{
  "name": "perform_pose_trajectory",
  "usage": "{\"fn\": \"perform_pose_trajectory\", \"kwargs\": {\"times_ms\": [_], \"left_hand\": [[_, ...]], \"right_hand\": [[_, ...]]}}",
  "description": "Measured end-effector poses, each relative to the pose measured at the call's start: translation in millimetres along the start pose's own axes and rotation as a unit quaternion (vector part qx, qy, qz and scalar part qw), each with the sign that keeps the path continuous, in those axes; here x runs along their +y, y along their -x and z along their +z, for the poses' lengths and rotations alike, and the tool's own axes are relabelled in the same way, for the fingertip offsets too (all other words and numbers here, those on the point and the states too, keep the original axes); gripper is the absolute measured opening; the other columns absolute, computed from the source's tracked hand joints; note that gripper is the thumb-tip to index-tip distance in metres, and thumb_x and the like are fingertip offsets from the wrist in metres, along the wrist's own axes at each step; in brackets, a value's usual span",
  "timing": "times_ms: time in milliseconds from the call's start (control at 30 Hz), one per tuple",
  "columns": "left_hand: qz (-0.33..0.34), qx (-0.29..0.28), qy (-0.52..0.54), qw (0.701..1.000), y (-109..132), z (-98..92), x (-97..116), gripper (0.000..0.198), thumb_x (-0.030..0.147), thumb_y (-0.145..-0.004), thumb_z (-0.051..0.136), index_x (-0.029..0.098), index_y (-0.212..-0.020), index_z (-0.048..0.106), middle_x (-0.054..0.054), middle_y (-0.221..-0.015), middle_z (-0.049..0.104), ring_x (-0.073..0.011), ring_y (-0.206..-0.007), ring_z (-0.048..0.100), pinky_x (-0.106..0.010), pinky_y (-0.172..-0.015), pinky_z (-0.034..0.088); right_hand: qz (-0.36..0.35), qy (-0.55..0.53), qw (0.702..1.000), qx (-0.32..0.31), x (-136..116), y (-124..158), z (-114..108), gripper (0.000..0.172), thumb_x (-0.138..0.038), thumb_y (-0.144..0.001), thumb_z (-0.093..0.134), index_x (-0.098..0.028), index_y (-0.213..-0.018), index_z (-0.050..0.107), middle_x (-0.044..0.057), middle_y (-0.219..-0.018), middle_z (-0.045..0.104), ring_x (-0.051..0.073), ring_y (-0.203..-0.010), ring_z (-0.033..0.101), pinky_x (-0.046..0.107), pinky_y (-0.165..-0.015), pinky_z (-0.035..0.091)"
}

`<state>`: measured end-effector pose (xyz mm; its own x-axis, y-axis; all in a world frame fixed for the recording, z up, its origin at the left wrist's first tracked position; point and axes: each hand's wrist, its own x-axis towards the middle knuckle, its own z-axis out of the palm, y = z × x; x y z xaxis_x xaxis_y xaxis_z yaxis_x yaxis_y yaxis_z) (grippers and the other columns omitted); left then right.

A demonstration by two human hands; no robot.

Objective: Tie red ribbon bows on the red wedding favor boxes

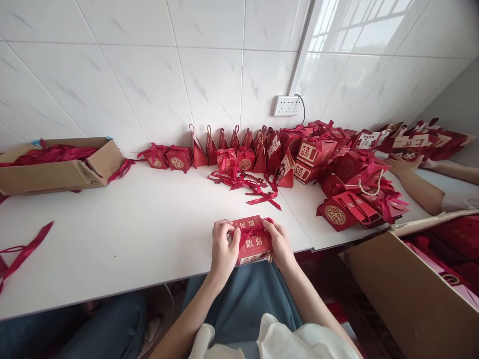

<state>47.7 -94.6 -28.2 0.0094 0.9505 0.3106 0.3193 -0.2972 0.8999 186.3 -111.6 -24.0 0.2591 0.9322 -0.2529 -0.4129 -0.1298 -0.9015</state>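
A red gift box (258,245) with pale Chinese characters sits at the table's front edge, a dark red ribbon (251,233) across its top. On its left side my left hand (226,247) has its thumb and fingers closed, pinching near the ribbon's end. My right hand (279,242) grips the opposite side of the box, fingers bent at the upper corner and a bit of ribbon by the fingertips. What lies under the fingers is partly hidden. Just beyond the box, loose red ribbons (258,192) lie in a tangle on the white table (149,234).
A cardboard box of ribbons (48,174) stands at the left. Finished-looking red boxes (314,149) crowd along the wall and to the right. A co-worker's hands (402,167) reach in at far right, above a large carton (404,279). A power strip (288,105) hangs on the wall.
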Motion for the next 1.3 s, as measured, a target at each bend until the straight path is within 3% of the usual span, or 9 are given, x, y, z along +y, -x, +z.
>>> {"fn": "perform_pose_trajectory", "kwargs": {"times_ms": [233, 400, 467, 567, 633, 733, 833, 1067, 1300], "left_hand": [[-0.171, -0.035, 0.060, 0.983, 11.2, -32.0, -3.2, 0.032, 0.049, -0.079, 0.050, 0.022, -0.096, 0.042, -0.004, -0.095, 0.052, -0.0168, -0.079, 0.056, -0.029, -0.067, 0.047], [-0.205, -0.244, 0.034, 0.947, 16.3, -47.4, 7.0, 0.035, 0.053, -0.080, 0.049, 0.020, -0.069, 0.046, 0.002, -0.063, 0.053, -0.0157, -0.062, 0.052, -0.027, -0.061, 0.042], [-0.210, -0.269, 0.084, 0.936, 15.9, -46.5, 10.5, 0.035, 0.052, -0.079, 0.052, 0.020, -0.067, 0.045, 0.002, -0.061, 0.054, -0.0154, -0.060, 0.053, -0.027, -0.061, 0.043], [-0.203, -0.238, 0.111, 0.943, 9.4, -49.1, 5.4, 0.035, 0.048, -0.078, 0.054, 0.020, -0.060, 0.043, 0.004, -0.054, 0.050, -0.0131, -0.054, 0.050, -0.025, -0.058, 0.042], [-0.198, -0.146, 0.121, 0.962, -0.1, -58.7, -5.1, 0.034, 0.043, -0.077, 0.056, 0.020, -0.057, 0.043, 0.004, -0.050, 0.046, -0.0114, -0.051, 0.046, -0.024, -0.056, 0.040], [-0.226, 0.053, 0.207, 0.951, -19.0, -82.8, -22.1, 0.033, 0.036, -0.068, 0.062, 0.019, -0.052, 0.038, 0.006, -0.049, 0.037, -0.0094, -0.049, 0.040, -0.024, -0.056, 0.041], [-0.247, 0.113, 0.269, 0.924, -35.7, -104.8, -25.9, 0.028, 0.030, -0.060, 0.068, 0.018, -0.054, 0.044, 0.004, -0.058, 0.045, -0.0109, -0.060, 0.048, -0.024, -0.059, 0.044], [-0.238, 0.057, 0.420, 0.874, -64.2, -110.6, 16.8, 0.018, 0.027, -0.061, 0.065, 0.019, -0.060, 0.049, 0.000, -0.074, 0.060, -0.0171, -0.079, 0.059, -0.033, -0.075, 0.051], [-0.119, -0.074, 0.437, 0.888, -95.2, -84.7, 65.1, 0.018, 0.034, -0.066, 0.067, 0.017, -0.070, 0.063, -0.003, -0.077, 0.064, -0.0163, -0.077, 0.060, -0.030, -0.074, 0.050]], "right_hand": [[-0.153, 0.295, 0.943, -0.018, -13.6, 16.6, -30.7, 0.038, -0.056, -0.081, 0.051, -0.020, -0.071, 0.049, 0.001, -0.077, 0.054, 0.016, -0.072, 0.054, 0.028, -0.066, 0.046], [-0.089, 0.354, 0.928, -0.072, -16.2, 28.6, -30.5, 0.039, -0.054, -0.083, 0.049, -0.021, -0.065, 0.041, -0.003, -0.060, 0.048, 0.013, -0.053, 0.048, 0.024, -0.048, 0.038], [-0.079, 0.322, 0.939, -0.092, -14.8, 27.5, -28.0, 0.038, -0.052, -0.084, 0.049, -0.021, -0.064, 0.041, -0.004, -0.056, 0.047, 0.012, -0.050, 0.047, 0.023, -0.045, 0.036], [-0.064, 0.200, 0.972, -0.104, -12.3, 16.3, -33.1, 0.033, -0.044, -0.080, 0.059, -0.019, -0.062, 0.046, -0.004, -0.056, 0.050, 0.011, -0.052, 0.050, 0.023, -0.050, 0.040], [-0.075, 0.050, 0.996, -0.019, -12.5, 4.0, -45.2, 0.030, -0.037, -0.071, 0.067, -0.019, -0.059, 0.047, -0.004, -0.055, 0.051, 0.011, -0.054, 0.052, 0.025, -0.055, 0.044], [-0.109, -0.113, 0.978, 0.137, -18.5, -13.5, -70.6, 0.030, -0.034, -0.064, 0.067, -0.020, -0.055, 0.041, -0.008, -0.049, 0.044, 0.008, -0.047, 0.049, 0.023, -0.053, 0.047], [-0.114, -0.138, 0.970, 0.162, -30.8, -22.1, -88.3, 0.028, -0.030, -0.063, 0.067, -0.020, -0.055, 0.042, -0.007, -0.050, 0.047, 0.009, -0.051, 0.053, 0.023, -0.055, 0.049], [-0.143, -0.133, 0.979, 0.058, -81.3, -26.6, -72.2, 0.014, -0.028, -0.065, 0.067, -0.021, -0.062, 0.056, 0.000, -0.076, 0.068, 0.019, -0.080, 0.066, 0.036, -0.078, 0.053], [-0.232, 0.000, 0.968, -0.092, -124.7, -30.5, -16.8, 0.024, -0.043, -0.075, 0.060, -0.021, -0.070, 0.067, 0.003, -0.074, 0.069, 0.019, -0.072, 0.065, 0.037, -0.075, 0.052]]}}
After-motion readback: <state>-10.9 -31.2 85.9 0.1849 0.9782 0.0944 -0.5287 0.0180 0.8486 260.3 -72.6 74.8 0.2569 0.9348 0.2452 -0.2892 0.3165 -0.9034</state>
